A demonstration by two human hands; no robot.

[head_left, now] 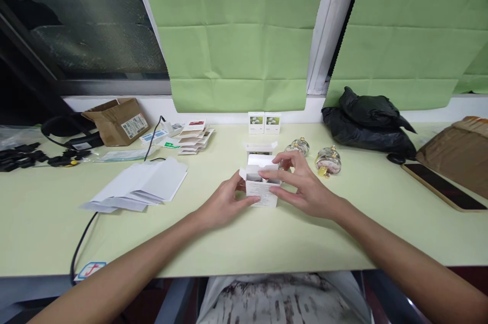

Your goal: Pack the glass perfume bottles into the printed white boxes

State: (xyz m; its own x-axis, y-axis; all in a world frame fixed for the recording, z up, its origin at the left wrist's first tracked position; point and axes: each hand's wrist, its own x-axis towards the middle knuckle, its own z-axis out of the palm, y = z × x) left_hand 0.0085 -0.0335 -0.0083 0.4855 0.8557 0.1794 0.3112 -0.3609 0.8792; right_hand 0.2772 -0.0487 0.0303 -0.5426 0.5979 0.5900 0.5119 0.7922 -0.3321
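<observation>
A small white carton [261,187] stands at the middle of the pale green table [229,242] with its top flaps open. My left hand [224,203] grips its left side, fingers curled round it. My right hand [301,184] holds the right side, thumb and forefinger at the open top over something inside that I cannot make out. Just behind the carton stands another open white box [260,148]. Two glass jars with gold lids [300,146] [328,159] lie to the right, behind my right hand.
Two small printed boxes [264,122] stand by the wall. A stack of flat white cartons [141,186] and a black cable [82,242] lie at left, leaflets [194,138] and a brown box [118,120] behind. A black bag [368,120], a phone [444,186] and a brown parcel [457,153] are at right.
</observation>
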